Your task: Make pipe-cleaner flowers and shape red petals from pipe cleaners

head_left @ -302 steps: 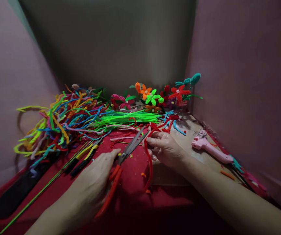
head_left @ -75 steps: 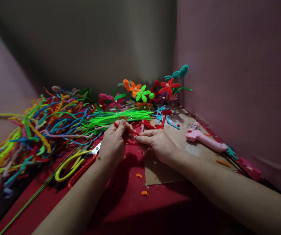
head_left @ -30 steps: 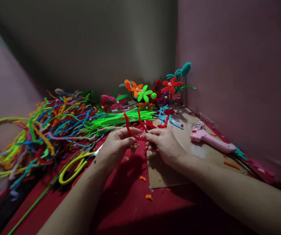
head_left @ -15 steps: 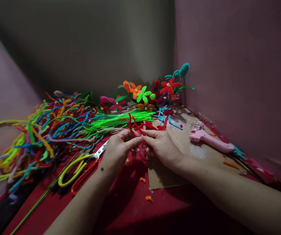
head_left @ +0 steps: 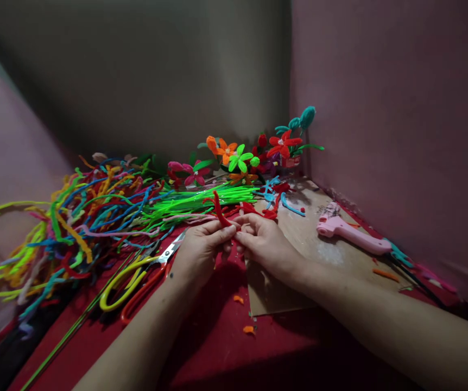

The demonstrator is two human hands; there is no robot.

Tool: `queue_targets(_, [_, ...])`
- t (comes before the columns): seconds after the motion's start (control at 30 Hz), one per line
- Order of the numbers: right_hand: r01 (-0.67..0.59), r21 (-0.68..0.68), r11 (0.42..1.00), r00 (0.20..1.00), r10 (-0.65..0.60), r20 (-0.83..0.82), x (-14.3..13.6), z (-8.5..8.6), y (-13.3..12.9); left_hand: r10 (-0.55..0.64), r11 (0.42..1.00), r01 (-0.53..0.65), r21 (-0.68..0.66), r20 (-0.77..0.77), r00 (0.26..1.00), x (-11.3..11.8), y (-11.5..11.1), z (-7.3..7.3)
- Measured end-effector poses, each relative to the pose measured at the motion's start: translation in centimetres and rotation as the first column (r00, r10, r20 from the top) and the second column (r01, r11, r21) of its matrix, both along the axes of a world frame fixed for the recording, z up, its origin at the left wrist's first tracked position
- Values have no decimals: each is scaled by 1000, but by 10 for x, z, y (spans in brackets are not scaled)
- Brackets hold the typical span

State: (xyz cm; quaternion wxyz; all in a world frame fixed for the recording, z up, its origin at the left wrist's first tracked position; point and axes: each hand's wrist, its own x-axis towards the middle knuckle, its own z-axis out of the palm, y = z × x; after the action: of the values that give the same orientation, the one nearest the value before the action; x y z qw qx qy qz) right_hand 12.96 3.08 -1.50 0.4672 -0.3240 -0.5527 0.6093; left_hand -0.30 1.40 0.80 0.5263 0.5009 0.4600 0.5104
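Observation:
A red pipe cleaner (head_left: 220, 210) rises above the fingertips of my left hand (head_left: 204, 244), pinched between its thumb and forefinger. My right hand (head_left: 266, 241) is closed just beside it, thumb and forefinger meeting at the lower end of the red piece. Both hands nearly touch at the fingertips, over the red table and the left edge of a brown board (head_left: 280, 298). Scissors with yellow and red handles (head_left: 164, 258) lie just left of my left hand. Behind the hands is a bundle of green pipe cleaners (head_left: 205, 198).
Mixed coloured pipe cleaners (head_left: 95, 212) are heaped at the left. Fuzzy flowers (head_left: 240, 157) stand at the back. A pink glue gun (head_left: 352, 235) lies on the board at the right. Long green stems (head_left: 67, 336) lie at the front left; orange scraps (head_left: 249, 329) are nearer.
The separate red strands above the fingers now show as one thicker upright piece by my left hand. My right fingers have shifted slightly and no strand stands between the hands.

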Motion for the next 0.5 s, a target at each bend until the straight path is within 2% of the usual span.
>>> queue_targets(0.1, [-122, -163, 979, 992, 117, -36, 1, 4, -2, 42, 999, -42, 25, 36, 998, 0, 1, 0])
queue_targets(0.17, [-185, -192, 964, 983, 180, -43, 1, 6, -3, 56, 998, -57, 24, 41, 998, 0, 1, 0])
queue_targets(0.3, [-201, -159, 967, 979, 204, 7, 1, 8, -5, 75, 997, -76, 7, 57, 996, 2, -1, 2])
queue_targets(0.5, [-180, -39, 983, 954, 184, 235, 1, 5, -3, 77, 997, -78, 10, 68, 995, -1, 0, 3])
